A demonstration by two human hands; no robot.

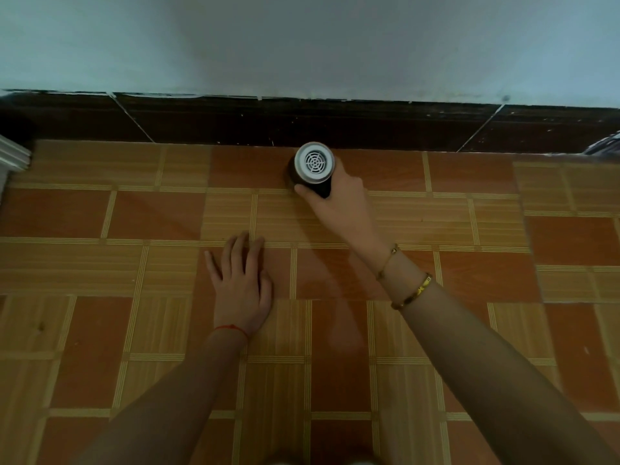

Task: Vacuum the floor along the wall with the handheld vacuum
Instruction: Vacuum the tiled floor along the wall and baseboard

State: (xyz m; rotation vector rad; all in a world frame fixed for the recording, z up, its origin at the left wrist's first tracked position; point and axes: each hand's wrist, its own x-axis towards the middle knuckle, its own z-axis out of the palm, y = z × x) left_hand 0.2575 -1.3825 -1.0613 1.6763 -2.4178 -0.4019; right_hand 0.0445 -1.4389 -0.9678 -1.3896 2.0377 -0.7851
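Note:
The handheld vacuum [313, 164] stands nose-down on the floor right at the dark skirting [235, 122]. Its round white vent grille faces up at me, and its dark body shows below the grille. My right hand [339, 199] is wrapped around that body from the right and below. My left hand [241, 283] lies flat on the patterned floor [151, 280], palm down with fingers spread, well short of the wall and to the left of the vacuum. The vacuum's nozzle is hidden under its body.
A pale blue-white wall [302, 45] rises above the skirting. A white ribbed object [13, 157] juts in at the left edge by the skirting. Something dark and streaked [605, 144] shows at the right edge. Orange and striped floor covering runs both ways along the wall.

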